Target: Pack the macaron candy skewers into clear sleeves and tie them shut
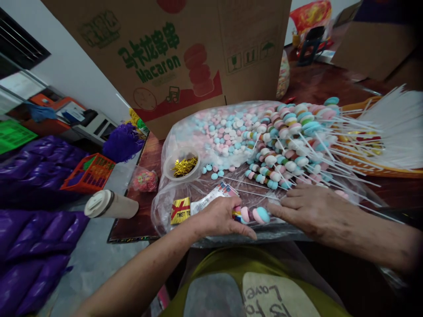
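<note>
My left hand (228, 218) is closed around one end of a short marshmallow skewer (254, 215). Pink and blue pieces stick out between its thumb and fingers, and a bit of colourful wrapping shows at the fingers. My right hand (302, 207) lies with fingers stretched out at the lower edge of the skewer pile (291, 141). Its index finger points at the blue end piece. Just behind my left hand are a printed label sheet (211, 197) and a gold pack of twist ties (180, 210).
A clear bag of loose marshmallows (224, 136) lies behind, with a bowl of gold ties (183, 167) at its left. A Macaron carton (185, 57) stands at the back. An orange basket (390, 169) holds white sticks. A tumbler (112, 204) is by the table's left edge.
</note>
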The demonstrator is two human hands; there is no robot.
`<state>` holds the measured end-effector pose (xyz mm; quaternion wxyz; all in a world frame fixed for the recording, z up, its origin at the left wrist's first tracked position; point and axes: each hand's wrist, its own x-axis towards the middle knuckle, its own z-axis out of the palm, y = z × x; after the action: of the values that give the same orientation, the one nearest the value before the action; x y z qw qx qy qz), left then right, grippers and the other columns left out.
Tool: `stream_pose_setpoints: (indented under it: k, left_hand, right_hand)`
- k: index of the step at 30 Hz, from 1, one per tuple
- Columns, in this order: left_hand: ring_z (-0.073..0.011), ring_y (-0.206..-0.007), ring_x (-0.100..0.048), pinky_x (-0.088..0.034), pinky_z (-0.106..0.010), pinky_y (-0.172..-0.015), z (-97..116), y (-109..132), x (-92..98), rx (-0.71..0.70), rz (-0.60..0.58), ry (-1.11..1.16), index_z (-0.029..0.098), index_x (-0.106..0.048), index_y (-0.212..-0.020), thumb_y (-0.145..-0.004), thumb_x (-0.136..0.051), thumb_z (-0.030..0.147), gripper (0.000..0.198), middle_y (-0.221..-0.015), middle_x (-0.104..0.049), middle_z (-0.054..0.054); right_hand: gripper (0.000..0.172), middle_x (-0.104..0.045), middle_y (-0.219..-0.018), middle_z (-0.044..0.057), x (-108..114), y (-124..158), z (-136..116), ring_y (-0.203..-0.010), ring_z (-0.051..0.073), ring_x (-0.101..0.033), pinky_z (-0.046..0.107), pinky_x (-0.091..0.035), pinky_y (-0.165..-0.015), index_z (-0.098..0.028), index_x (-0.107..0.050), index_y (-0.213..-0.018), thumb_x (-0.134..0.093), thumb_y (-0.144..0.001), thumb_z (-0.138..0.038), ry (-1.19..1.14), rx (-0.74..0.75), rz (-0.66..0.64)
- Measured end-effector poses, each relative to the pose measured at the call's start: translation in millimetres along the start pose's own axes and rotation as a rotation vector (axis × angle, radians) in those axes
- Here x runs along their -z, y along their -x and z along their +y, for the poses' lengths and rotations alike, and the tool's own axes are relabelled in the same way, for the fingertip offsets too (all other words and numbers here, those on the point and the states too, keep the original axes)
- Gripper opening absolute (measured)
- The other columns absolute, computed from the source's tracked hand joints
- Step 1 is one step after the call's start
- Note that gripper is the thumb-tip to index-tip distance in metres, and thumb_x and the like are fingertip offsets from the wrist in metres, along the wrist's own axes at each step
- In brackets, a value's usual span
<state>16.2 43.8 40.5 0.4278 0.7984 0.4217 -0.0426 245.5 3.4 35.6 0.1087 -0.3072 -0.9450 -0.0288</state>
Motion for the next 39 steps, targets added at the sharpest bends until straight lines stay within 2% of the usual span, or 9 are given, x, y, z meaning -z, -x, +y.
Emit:
stream_pose_setpoints:
  k: [5,9,11,14,18,22,27,33,39]
  left_hand:
    - [-0.0132,-0.063,-0.049,-0.036,-0.022,-0.055,1.1,-5.2,-13.7,-0.038,-0.111,0.061,0.017,-0.057,-0.085,-0.054,-0.07,0.057,0.052,-0.068,-0.052,0.003]
    - [-0.017,-0.077,-0.054,-0.042,-0.025,-0.063,-5.8,-1.3,-9.2,-0.067,-0.12,0.105,0.019,-0.051,-0.107,-0.051,-0.075,0.049,0.068,-0.09,-0.057,-0.002]
    - [-0.02,-0.084,-0.055,-0.043,-0.028,-0.069,-8.5,3.1,-0.9,-0.063,-0.076,-0.021,0.02,-0.046,-0.114,-0.056,-0.074,0.044,0.069,-0.099,-0.057,-0.005]
    - [-0.021,-0.082,-0.055,-0.043,-0.031,-0.07,-10.2,7.3,10.0,-0.047,-0.124,-0.2,0.017,-0.05,-0.107,-0.067,-0.065,0.032,0.045,-0.093,-0.059,-0.006]
    - [-0.0151,-0.073,-0.054,-0.044,-0.025,-0.066,-15.3,4.4,12.6,-0.144,-0.369,0.114,0.017,-0.055,-0.098,-0.065,-0.067,0.025,0.036,-0.081,-0.058,0.0]
    - [-0.0084,-0.051,-0.047,-0.04,-0.02,-0.049,-22.9,-0.7,7.0,-0.084,-0.71,0.519,0.016,-0.056,-0.1,-0.057,-0.077,0.033,0.051,-0.059,-0.051,0.006]
    - [-0.0068,-0.044,-0.046,-0.036,-0.017,-0.041,-23.8,-1.3,0.9,-0.051,-0.888,0.638,0.015,-0.057,-0.101,-0.047,-0.082,0.035,0.062,-0.056,-0.055,0.005]
    - [-0.0052,-0.039,-0.046,-0.033,-0.014,-0.033,-23.7,-0.2,0.3,0.112,-0.711,0.569,0.017,-0.058,-0.099,-0.057,-0.076,0.042,0.051,-0.056,-0.055,0.005]
    - [-0.0073,-0.046,-0.048,-0.039,-0.019,-0.043,-23.1,-6.7,-3.5,0.136,-0.514,0.458,0.02,-0.05,-0.107,-0.06,-0.072,0.039,0.055,-0.064,-0.051,0.006]
  right_hand:
    - [0.026,-0.059,-0.064,0.0,-18.3,-4.7,-2.4,-0.055,0.014,-0.049,0.028,-0.021,-0.051,-0.019,-0.056,-0.093,-0.046,-0.073,-0.006,-0.081,-0.048,-0.103]
    - [0.026,-0.057,-0.057,-0.002,-20.9,-0.3,8.4,-0.05,0.011,-0.048,0.025,-0.018,-0.047,-0.022,-0.058,-0.09,-0.043,-0.076,-0.008,-0.198,-0.116,-0.213]
    - [0.025,-0.056,-0.056,-0.003,-20.1,3.1,12.5,-0.048,0.011,-0.047,0.024,-0.018,-0.047,-0.022,-0.059,-0.088,-0.04,-0.078,-0.009,-0.221,-0.133,-0.209]
    - [0.028,-0.055,-0.056,-0.003,-18.0,4.3,13.0,-0.049,0.012,-0.046,0.025,-0.021,-0.048,-0.021,-0.059,-0.092,-0.038,-0.08,-0.008,-0.171,-0.087,-0.097]
    - [0.031,-0.058,-0.064,0.001,-8.9,0.7,12.0,-0.058,0.015,-0.047,0.03,-0.029,-0.058,-0.017,-0.054,-0.107,-0.037,-0.082,-0.008,0.077,0.052,0.109]
    - [0.029,-0.059,-0.071,0.003,3.1,-0.1,15.7,-0.065,0.016,-0.047,0.035,-0.034,-0.065,-0.015,-0.05,-0.11,-0.035,-0.086,-0.01,0.264,0.175,0.209]
    - [0.027,-0.06,-0.08,0.005,6.7,0.4,19.0,-0.071,0.017,-0.049,0.036,-0.036,-0.07,-0.016,-0.05,-0.108,-0.035,-0.086,-0.011,0.342,0.216,0.266]
    - [0.027,-0.057,-0.068,0.002,-6.7,-1.9,13.4,-0.06,0.016,-0.046,0.032,-0.03,-0.058,-0.015,-0.049,-0.108,-0.035,-0.085,-0.012,0.222,0.174,0.153]
    - [0.028,-0.056,-0.065,-0.002,-28.8,-3.4,2.9,-0.053,0.012,-0.048,0.027,-0.021,-0.049,-0.02,-0.052,-0.097,-0.041,-0.076,-0.006,-0.098,0.008,-0.012]
